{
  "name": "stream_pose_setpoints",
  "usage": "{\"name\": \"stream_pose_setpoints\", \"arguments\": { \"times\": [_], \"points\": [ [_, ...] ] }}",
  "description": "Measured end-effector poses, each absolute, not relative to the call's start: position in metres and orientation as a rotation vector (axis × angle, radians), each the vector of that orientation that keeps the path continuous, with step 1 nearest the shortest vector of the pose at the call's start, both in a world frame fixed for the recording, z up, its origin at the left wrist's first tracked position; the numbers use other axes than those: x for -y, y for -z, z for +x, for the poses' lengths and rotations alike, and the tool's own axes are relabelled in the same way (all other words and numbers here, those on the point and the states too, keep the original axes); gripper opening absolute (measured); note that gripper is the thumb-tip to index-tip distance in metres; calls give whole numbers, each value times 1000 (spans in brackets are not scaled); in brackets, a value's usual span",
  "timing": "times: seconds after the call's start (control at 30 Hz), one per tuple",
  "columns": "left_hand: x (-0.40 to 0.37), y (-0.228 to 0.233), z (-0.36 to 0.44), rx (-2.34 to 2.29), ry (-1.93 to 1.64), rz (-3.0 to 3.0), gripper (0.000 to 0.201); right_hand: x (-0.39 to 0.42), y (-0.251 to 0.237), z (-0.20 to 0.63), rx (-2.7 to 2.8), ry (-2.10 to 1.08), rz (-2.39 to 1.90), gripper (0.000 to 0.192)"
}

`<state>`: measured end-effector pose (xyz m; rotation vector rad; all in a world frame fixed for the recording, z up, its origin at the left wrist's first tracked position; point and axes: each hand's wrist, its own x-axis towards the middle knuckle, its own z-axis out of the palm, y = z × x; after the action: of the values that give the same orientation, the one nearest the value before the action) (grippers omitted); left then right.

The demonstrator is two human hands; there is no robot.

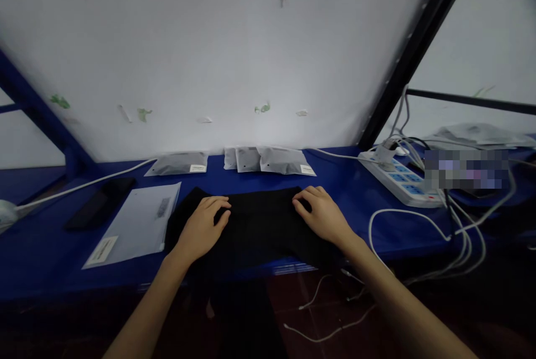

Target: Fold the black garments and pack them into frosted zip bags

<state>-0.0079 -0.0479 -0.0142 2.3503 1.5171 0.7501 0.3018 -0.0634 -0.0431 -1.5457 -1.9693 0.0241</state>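
A piece of black cloth (259, 225), possibly a garment, lies spread over the front of the blue table, its near edge hanging by the table's edge. On its left part rests my left hand (204, 228), fingers stretched toward the middle and thumb apart from them. My right hand (322, 214) is at the cloth's far right corner, with curled fingers and thumb tip close together on the fabric. To the left of the cloth lies a frosted zip bag (134, 225) with a white label. The dark fabric hides its own folds.
Along the wall lie several packed frosted bags (285, 161) and another bag (180, 163). A dark phone-like slab (100, 202) is at left. A power strip (404, 180) with plugs and white cables (464, 247) occupies the right. The blue table (335, 180) ends close to me; cables hang below.
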Motion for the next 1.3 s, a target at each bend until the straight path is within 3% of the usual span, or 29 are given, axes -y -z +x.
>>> {"name": "stream_pose_setpoints", "arguments": {
  "times": [0.3, 0.7, 0.93, 1.13, 1.3],
  "points": [
    [47, 16, -10, -1477, -773, 2365, 28, 63, 45, 307, 1886, -113, -1551, 19],
    [46, 19, -9, -1487, -786, 2366, 17, 63, 44, 307, 1830, -129, -1550, 20],
    [72, -6, -13, -1454, -1104, 2489, 21, 89, 21, 304, 1761, 0, -1412, 20],
    [132, 10, -65, -1532, -1083, 2587, 18, 159, 9, 313, 2219, -66, -1234, 14],
    [149, 42, -98, -1574, -1002, 2631, 22, 183, 26, 333, 2459, 108, -1183, 16]
  ]
}}
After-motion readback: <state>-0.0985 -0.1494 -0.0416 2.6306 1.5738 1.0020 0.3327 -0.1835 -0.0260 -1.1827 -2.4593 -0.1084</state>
